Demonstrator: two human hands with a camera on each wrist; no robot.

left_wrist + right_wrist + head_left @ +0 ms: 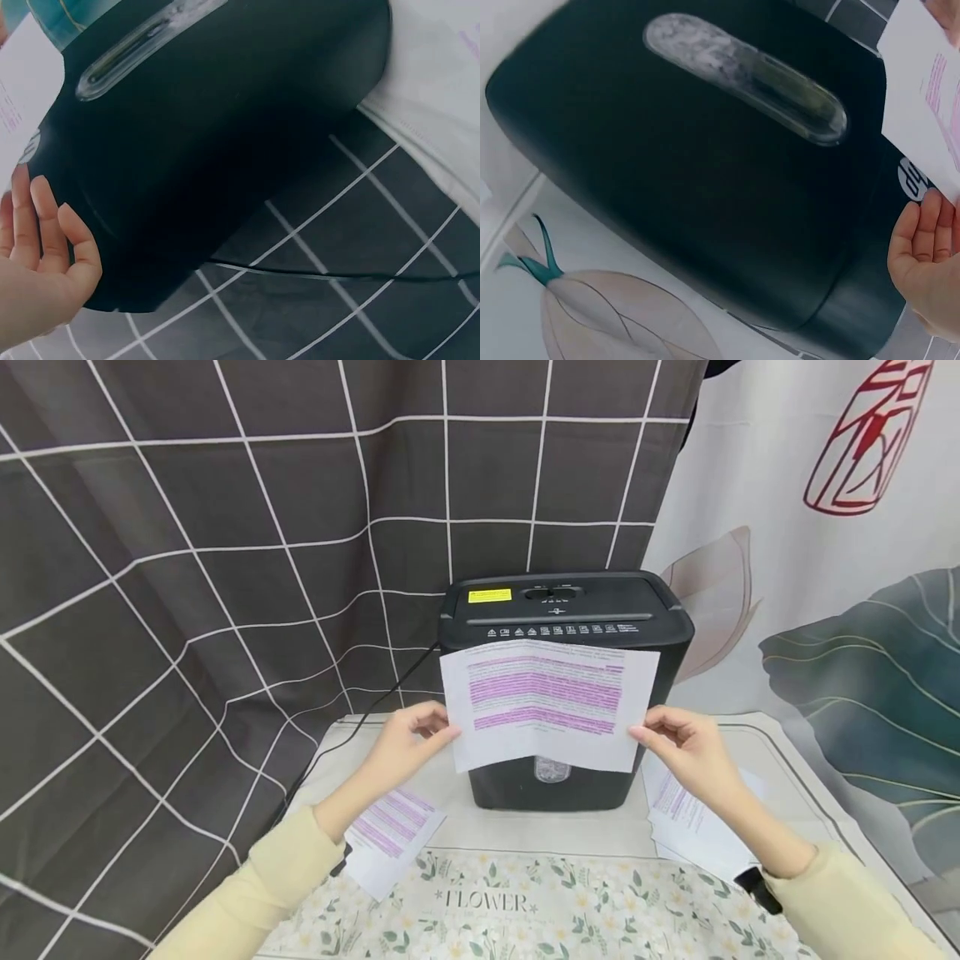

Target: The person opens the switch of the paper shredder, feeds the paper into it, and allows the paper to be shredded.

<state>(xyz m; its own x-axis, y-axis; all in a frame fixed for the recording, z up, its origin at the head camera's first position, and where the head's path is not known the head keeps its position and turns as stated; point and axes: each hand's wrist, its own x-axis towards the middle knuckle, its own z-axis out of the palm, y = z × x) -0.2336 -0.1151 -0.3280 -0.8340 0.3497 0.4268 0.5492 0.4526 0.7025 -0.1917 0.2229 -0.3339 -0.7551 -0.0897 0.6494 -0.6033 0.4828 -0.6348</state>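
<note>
A white sheet of paper with printed text and purple highlighted lines is held up in front of a black paper shredder. My left hand pinches its left edge between thumb and fingers, and my right hand pinches the right edge. The sheet bends along a crease down its middle and covers much of the shredder's front. Above the sheet's top edge, the shredder's feed slot shows on the lid. The right wrist view shows the shredder's clear window, with pale scraps behind it.
Another highlighted sheet lies on the table at the left, and several papers lie at the right. A black cord runs from the shredder to the left. A dark grid curtain hangs behind. The tablecloth has a floral band.
</note>
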